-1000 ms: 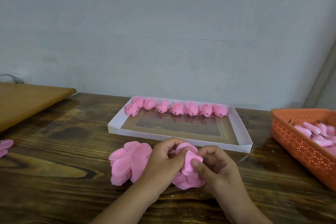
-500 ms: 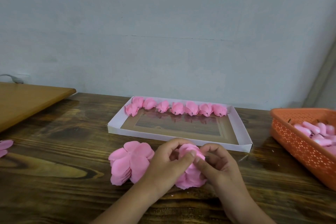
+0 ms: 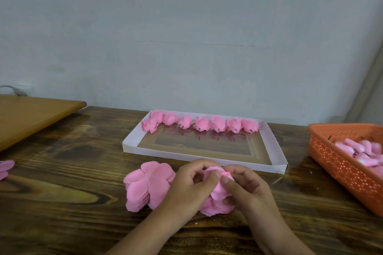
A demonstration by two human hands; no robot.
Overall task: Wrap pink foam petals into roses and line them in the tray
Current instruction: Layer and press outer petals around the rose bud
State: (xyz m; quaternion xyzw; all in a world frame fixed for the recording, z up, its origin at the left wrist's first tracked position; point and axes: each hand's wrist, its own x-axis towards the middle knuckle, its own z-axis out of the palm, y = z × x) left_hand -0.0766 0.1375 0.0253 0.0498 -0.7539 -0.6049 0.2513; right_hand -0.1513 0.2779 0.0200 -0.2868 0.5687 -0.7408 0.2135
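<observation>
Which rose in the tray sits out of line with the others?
The leftmost rose in the tray. It sits nearer the camera than the others, in front of the second one, while the rest run along the far wall.

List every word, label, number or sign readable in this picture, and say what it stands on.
None: no readable text shows anywhere.
White tray: plain walls, no print.
Orange basket: only a pattern of holes, no label.
Pink foam petals and the finished roses: unmarked.
Wall and wooden table: no writing or sign.
</observation>
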